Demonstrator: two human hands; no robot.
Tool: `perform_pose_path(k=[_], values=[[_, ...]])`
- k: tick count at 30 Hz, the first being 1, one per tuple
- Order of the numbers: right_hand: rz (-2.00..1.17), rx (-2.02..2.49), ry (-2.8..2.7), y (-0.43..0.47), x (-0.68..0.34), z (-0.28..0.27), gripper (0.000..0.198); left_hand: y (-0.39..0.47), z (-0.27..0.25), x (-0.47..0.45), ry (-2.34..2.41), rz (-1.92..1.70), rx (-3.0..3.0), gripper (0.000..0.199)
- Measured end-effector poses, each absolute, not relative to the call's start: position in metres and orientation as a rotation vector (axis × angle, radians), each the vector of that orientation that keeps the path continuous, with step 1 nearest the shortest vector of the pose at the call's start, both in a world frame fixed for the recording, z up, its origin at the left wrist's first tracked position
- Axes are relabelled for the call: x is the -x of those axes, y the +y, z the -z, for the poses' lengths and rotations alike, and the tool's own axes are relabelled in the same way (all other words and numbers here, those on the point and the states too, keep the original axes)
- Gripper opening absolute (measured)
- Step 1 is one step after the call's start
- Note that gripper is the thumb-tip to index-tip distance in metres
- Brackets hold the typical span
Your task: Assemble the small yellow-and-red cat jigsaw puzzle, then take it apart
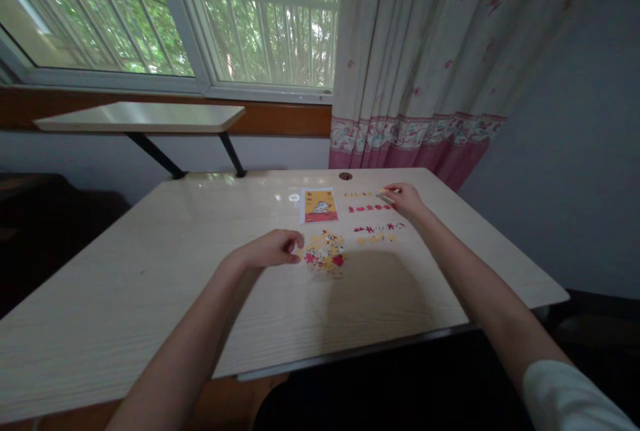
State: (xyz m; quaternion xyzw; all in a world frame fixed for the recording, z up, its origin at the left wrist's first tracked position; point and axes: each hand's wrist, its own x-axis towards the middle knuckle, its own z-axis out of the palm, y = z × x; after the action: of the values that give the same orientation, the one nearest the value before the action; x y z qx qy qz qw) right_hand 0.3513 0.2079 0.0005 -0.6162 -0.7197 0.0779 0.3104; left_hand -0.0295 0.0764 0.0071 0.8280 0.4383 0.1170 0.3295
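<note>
My left hand [274, 248] is at the left side of a loose pile of jigsaw pieces [326, 252] in yellow, red and white. A small yellowish piece [300, 253] shows between its curled thumb and forefinger. Farther right, my right hand [406, 200] pinches a yellow jigsaw piece [384, 191] at the right end of the top row of yellow pieces [357, 195]. Below that lie a row of red pieces [369, 208], a row of red and white pieces [379, 227] and a row of yellow pieces [375, 239].
A picture card [319, 206] with a white animal on yellow and red lies behind the pile. On the left, a raised shelf [150, 117] stands on black legs above the pale wooden desk [165, 271]. A cable hole [345, 176] is near the back edge, before a curtain [410, 84].
</note>
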Motion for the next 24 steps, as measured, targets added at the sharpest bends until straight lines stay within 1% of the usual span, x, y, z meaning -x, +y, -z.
perform_pose_path(k=[3, 8, 19, 24], values=[[-0.237, 1.805, -1.928, 0.224, -0.355, 0.006, 0.034, 0.076, -0.008, 0.029, 1.156, -0.294, -2.170, 0.018], [-0.207, 1.905, -2.019, 0.236, -0.348, 0.010, 0.033, 0.075, -0.008, 0.029, 1.165, -0.295, -2.147, 0.017], [-0.198, 1.949, -2.025, 0.237, -0.346, 0.008, 0.029, 0.072, -0.014, 0.031, 1.134, -0.308, -2.079, 0.022], [-0.108, 1.895, -2.015, 0.222, -0.335, -0.001, 0.028, 0.071, -0.017, 0.035, 1.053, -0.309, -1.955, 0.021]])
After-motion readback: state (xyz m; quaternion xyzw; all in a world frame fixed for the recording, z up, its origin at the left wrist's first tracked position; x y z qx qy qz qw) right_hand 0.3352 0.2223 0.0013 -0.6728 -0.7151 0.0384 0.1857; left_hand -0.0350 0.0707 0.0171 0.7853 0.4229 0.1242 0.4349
